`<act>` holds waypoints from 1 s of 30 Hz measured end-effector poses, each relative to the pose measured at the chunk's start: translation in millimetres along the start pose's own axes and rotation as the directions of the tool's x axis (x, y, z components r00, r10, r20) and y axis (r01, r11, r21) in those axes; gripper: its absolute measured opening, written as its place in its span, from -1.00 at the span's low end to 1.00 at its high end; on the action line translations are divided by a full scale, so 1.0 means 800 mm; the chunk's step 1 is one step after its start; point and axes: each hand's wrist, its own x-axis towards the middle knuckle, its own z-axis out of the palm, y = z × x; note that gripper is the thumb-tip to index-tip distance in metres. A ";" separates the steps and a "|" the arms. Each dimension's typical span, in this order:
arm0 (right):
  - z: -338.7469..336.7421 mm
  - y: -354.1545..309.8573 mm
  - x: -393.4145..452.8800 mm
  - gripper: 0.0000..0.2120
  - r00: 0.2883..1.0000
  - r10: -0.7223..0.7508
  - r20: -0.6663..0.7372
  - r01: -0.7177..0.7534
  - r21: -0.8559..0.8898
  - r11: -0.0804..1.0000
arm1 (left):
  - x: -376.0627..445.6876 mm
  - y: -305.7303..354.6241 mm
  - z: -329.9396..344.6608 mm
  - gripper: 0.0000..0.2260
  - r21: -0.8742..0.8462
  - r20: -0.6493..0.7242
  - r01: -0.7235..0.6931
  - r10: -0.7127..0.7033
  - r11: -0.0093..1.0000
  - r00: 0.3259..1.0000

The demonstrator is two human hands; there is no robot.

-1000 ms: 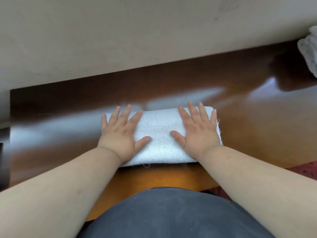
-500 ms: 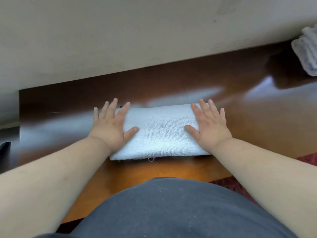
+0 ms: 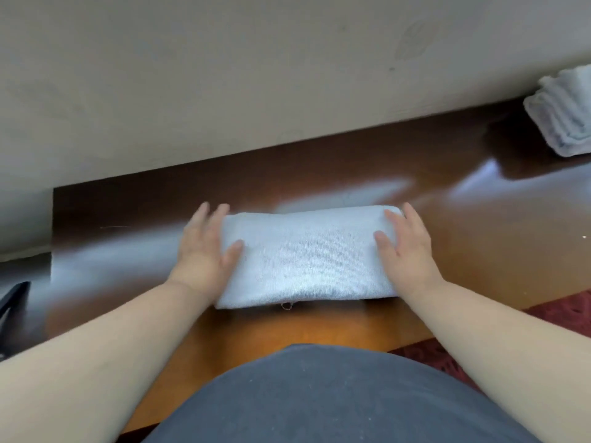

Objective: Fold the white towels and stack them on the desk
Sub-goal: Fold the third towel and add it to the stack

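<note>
Flat, open left hand (image 3: 204, 251) and right hand (image 3: 406, 247) pressing towel (image 3: 307, 257) ends on glossy worktop (image 3: 479, 251): fold likely to slip or spring apart on lifting.

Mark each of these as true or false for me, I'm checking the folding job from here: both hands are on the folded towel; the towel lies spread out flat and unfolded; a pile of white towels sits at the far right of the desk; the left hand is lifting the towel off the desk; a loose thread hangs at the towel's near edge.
1. Both hands are on the folded towel. True: the left hand and the right hand rest flat at its two ends.
2. The towel lies spread out and unfolded. False: it is folded into a narrow band.
3. A pile of white towels sits at the far right of the desk. True.
4. The left hand is lifting the towel. False: the towel lies on the desk.
5. A loose thread hangs at the near edge. True.
</note>
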 end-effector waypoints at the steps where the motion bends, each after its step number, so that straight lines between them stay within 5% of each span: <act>1: -0.007 0.005 0.004 -0.40 0.983 0.179 -0.042 -0.171 0.139 0.975 | 0.002 -0.007 -0.008 -0.35 -0.201 0.008 0.222 -0.225 0.954 0.974; 2: -0.014 0.007 0.008 -0.38 0.933 0.360 0.015 -0.350 0.279 0.894 | 0.003 -0.012 -0.014 -0.36 -0.381 0.129 0.408 -0.389 0.830 0.912; 4: -0.027 0.015 0.016 -0.29 0.802 0.524 0.287 -0.596 0.448 0.666 | 0.003 -0.018 -0.019 -0.49 -0.504 0.396 0.583 -0.429 0.638 0.812; 9: -0.060 0.021 0.037 -0.58 0.652 0.360 0.667 -0.690 0.327 0.645 | 0.012 -0.018 -0.030 -0.68 -0.451 0.596 0.625 -0.307 0.637 0.742; 12: -0.065 0.014 0.036 -0.55 0.554 0.275 0.786 -0.760 0.344 0.552 | 0.014 -0.009 -0.036 -0.75 -0.406 0.697 0.708 -0.305 0.578 0.649; 14: -0.066 0.016 0.030 -0.54 0.532 0.247 0.810 -0.768 0.339 0.544 | 0.010 -0.003 -0.041 -0.73 -0.398 0.711 0.692 -0.275 0.603 0.648; 18: -0.079 0.024 0.016 -0.55 0.606 0.191 0.772 -0.686 0.386 0.616 | 0.000 0.006 -0.061 -0.53 -0.484 0.623 0.549 -0.173 0.682 0.763; 21: -0.092 0.023 0.002 -0.57 0.748 0.216 0.628 -0.526 0.362 0.770 | -0.012 0.028 -0.074 -0.40 -0.468 0.434 0.329 -0.111 0.820 0.894; 25: -0.117 0.024 -0.016 -0.67 0.906 0.251 0.340 -0.327 0.186 0.927 | -0.014 0.075 -0.096 -0.69 -0.266 0.227 -0.003 0.065 0.964 0.972; 27: -0.132 0.026 -0.027 -0.67 0.927 0.250 0.278 -0.278 0.063 0.959 | -0.018 0.098 -0.109 -0.81 -0.154 0.162 -0.103 0.128 0.983 0.978; 29: -0.150 0.032 -0.038 -0.88 0.922 0.291 0.255 -0.298 -0.009 0.954 | -0.024 0.116 -0.118 -0.82 -0.036 0.132 -0.091 0.095 0.995 0.987; 30: -0.160 0.037 -0.043 -0.82 0.907 0.325 0.267 -0.332 -0.020 0.943 | -0.029 0.131 -0.124 -0.77 0.040 0.117 -0.061 0.056 0.997 0.992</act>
